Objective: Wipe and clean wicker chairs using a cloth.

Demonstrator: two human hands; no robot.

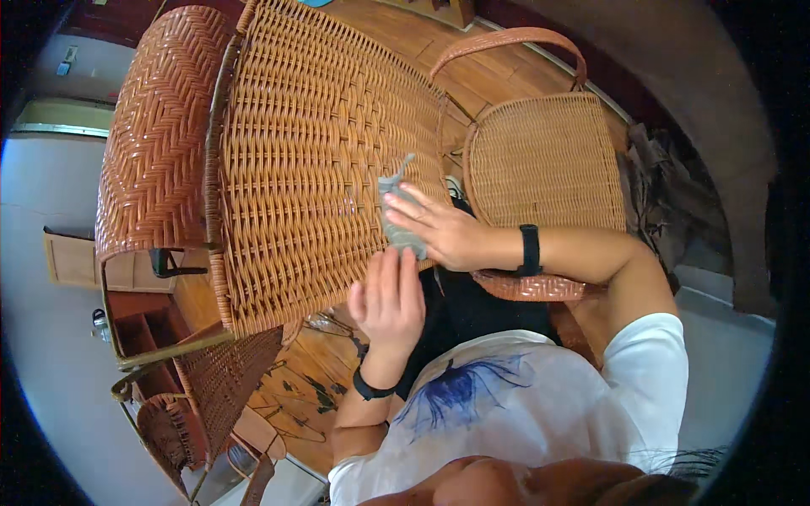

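A wooden floor [407, 35] is seen in bits around the edges, and a pale wall [46, 190] is seen at the left. Much of the floor is hidden by a big woven panel [321, 160] made of tan sticks. A shiny, red-brown curved piece [160, 143] is set right beside the panel's left edge. On the right, a woven chair [548, 160] with a curved arm can be seen, and past it some dark crumpled stuff [662, 181] is piled up. At the lower left, a brown woven piece [226, 375] is seen, near dark scraps [314, 386] on the floor. A red-brown shelf [159, 325] is seen behind; what is kept in it cannot be told. A silver pot [99, 324] is seen near the shelf, and its inside is hidden.

A grey cloth [407, 238] is laid against the panel, near its lower right edge. The cloth's lower end is touched by fingertips of the left hand [389, 297], with the thumb set apart. The cloth is partly covered by the right hand [447, 234], its fingers spread out; whether the cloth is pinched there cannot be told.
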